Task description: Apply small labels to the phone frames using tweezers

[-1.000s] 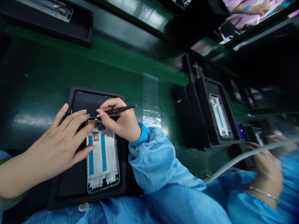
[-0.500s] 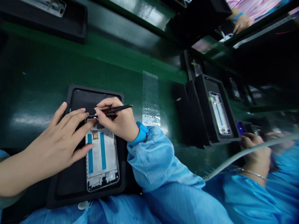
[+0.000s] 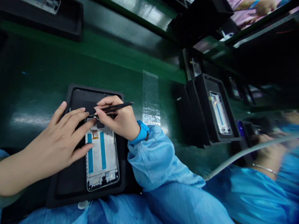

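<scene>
Right now, your left hand (image 3: 53, 140) lies spread with its index fingertip on the top end of a phone display frame (image 3: 102, 158), which sits in a black tray (image 3: 93, 93) on the green bench (image 3: 70, 62). Your right hand (image 3: 121, 123), just beside it, pinches black tweezers (image 3: 116, 107) over that same end.

The phone frame (image 3: 102, 158) is white with two vertical teal stripes, a small copper-orange patch (image 3: 94, 134) near its top and a black edge. Black tweezers (image 3: 119, 107) lie at twelve o'clock, above a matte black tray (image 3: 88, 102). The bench (image 3: 46, 62) is dark green; a clear tape strip (image 3: 150, 93) at one o'clock has silvery speckles low down. A bright blue wristband (image 3: 143, 132) meets a pale blue finely ribbed sleeve (image 3: 149, 161), and pink cloth (image 3: 247, 12) shows at two o'clock.
</scene>
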A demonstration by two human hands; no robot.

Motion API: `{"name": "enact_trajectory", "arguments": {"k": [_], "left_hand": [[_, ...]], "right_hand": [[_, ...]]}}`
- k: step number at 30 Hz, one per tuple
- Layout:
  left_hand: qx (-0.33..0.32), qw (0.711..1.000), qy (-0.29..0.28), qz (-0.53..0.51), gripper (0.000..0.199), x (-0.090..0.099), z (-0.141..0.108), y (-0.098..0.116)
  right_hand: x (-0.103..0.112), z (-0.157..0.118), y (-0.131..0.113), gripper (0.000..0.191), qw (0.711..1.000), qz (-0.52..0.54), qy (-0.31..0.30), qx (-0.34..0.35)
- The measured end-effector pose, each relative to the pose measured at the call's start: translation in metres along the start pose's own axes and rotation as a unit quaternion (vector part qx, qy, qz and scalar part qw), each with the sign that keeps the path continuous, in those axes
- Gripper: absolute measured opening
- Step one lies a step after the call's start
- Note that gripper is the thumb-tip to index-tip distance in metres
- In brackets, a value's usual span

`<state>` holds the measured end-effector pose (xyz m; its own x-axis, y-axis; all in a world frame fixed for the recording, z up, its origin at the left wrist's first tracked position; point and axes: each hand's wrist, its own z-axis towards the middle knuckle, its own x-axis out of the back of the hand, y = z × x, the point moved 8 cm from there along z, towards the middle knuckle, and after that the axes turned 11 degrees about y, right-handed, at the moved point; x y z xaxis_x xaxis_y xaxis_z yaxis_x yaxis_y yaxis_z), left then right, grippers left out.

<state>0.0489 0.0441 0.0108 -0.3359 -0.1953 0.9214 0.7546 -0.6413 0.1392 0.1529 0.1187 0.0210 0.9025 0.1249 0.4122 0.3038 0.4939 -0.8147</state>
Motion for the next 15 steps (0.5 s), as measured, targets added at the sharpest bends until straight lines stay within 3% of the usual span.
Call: {"name": "enact_trajectory", "arguments": {"k": [5,12,15], "left_hand": [[-0.004,1.000,-0.024,-0.002,0.051,0.0019,0.0033,0.0006],[-0.015,0.999,-0.032,0.024,0.052,0.0043,0.0056,0.0057],[-0.013,0.999,-0.030,0.024,0.051,0.0030,0.0049,0.0041]], "right_hand": [[-0.0061,0.0040,0.0002,0.018,0.999,-0.023,-0.032,-0.016],[0.0034,0.0009,0.0011,0.017,1.000,-0.030,-0.004,-0.004],[-0.0005,-0.0011,-0.0040,0.016,0.998,-0.050,-0.007,0.032]]}}
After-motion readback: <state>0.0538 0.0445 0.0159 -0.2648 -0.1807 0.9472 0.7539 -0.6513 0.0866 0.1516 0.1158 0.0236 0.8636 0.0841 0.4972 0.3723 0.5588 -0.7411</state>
